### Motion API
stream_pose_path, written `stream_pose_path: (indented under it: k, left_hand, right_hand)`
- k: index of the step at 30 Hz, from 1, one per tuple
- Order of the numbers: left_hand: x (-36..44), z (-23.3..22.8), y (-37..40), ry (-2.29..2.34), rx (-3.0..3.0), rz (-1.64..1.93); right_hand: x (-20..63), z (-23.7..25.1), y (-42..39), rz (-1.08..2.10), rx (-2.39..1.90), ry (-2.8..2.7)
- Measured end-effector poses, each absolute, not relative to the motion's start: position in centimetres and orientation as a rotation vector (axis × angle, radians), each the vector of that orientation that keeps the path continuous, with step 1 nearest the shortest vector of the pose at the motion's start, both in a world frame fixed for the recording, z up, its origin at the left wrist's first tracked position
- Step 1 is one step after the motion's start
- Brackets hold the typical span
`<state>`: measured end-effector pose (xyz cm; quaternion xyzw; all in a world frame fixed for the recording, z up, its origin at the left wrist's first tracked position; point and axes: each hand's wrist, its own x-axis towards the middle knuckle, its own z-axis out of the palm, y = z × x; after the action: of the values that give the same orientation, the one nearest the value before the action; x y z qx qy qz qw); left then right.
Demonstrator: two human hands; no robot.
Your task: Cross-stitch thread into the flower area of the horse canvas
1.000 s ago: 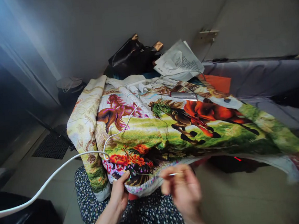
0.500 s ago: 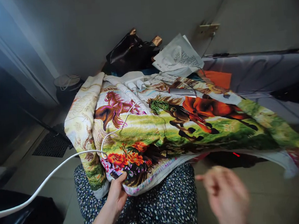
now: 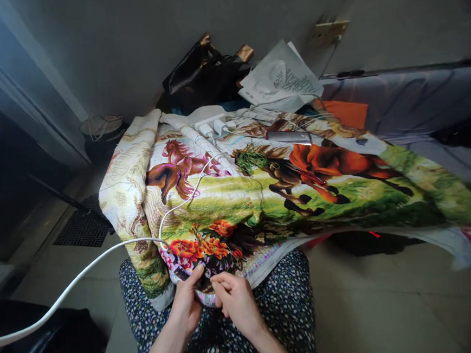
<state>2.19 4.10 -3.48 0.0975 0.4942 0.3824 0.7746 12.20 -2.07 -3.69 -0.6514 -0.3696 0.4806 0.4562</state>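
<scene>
A large cross-stitch cloth (image 3: 237, 198) with running horses and orange flowers is spread over my lap and a table. My left hand (image 3: 187, 301) pinches the cloth's near edge, thumb on top by the flowers. My right hand (image 3: 237, 299) is beside it, fingers pinched together at the same edge; a needle or thread in them is too small to make out. A tangle of green thread (image 3: 250, 160) lies on the cloth near the brown horse.
A white cable (image 3: 84, 273) runs from the lower left across the cloth. White chargers (image 3: 213, 128), a grey bar-shaped object (image 3: 288, 137), a black bag (image 3: 199, 81) and a white bag (image 3: 280, 80) sit at the far end. A grey sofa (image 3: 409, 108) is right, a dark mat (image 3: 83, 232) left.
My right hand swung out to the right, away from the cloth, then came back to the edge next to my left hand. The left hand kept its hold.
</scene>
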Motion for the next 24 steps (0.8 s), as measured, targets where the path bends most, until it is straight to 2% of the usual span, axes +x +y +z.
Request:
stream_pose_path:
  k: [17,24]
  left_hand:
    - [2.2,-4.0,4.0,1.084,0.236,0.879]
    - [2.2,-4.0,3.9,1.090,0.237,0.908]
  right_hand:
    - [11.5,-3.4,-1.4,1.091,-1.697,-0.968]
    - [10.5,-3.4,-1.4,0.885,-1.786,-1.043]
